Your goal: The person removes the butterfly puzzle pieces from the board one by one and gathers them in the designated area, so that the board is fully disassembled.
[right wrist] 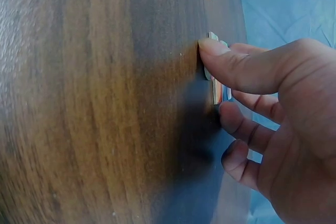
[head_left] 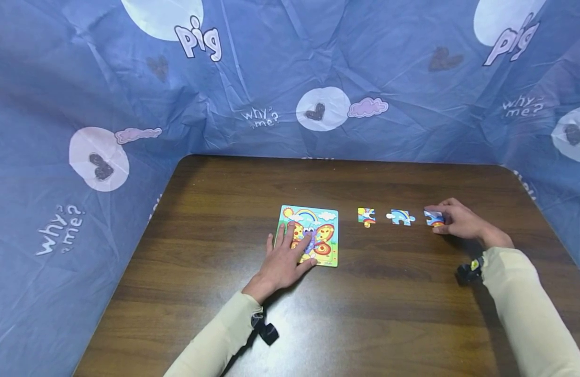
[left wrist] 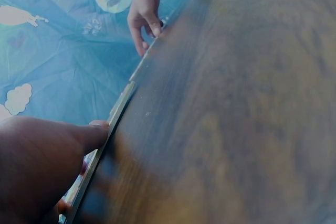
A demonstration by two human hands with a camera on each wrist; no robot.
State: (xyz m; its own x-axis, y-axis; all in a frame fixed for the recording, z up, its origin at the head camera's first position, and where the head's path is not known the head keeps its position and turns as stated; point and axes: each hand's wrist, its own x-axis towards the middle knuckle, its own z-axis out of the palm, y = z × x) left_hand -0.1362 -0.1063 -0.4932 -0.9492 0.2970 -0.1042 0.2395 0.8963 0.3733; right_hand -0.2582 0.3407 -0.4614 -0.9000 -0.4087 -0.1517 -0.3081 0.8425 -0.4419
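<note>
Spread fingers of my left hand rest across a square butterfly puzzle, covering its lower left part. In the left wrist view the thumb lies on the puzzle's edge. To the right, my right hand pinches a jigsaw piece between thumb and fingers. The right wrist view has this piece at the tabletop, partly hidden by the thumb. Between puzzle and right hand lie a blue rainbow piece and a piece with a yellow sun, set apart in a row.
Everything lies on a dark wooden table with rounded far corners. Blue printed cloth hangs behind it and along both sides. Each wrist carries a small black camera, such as the one by the left cuff.
</note>
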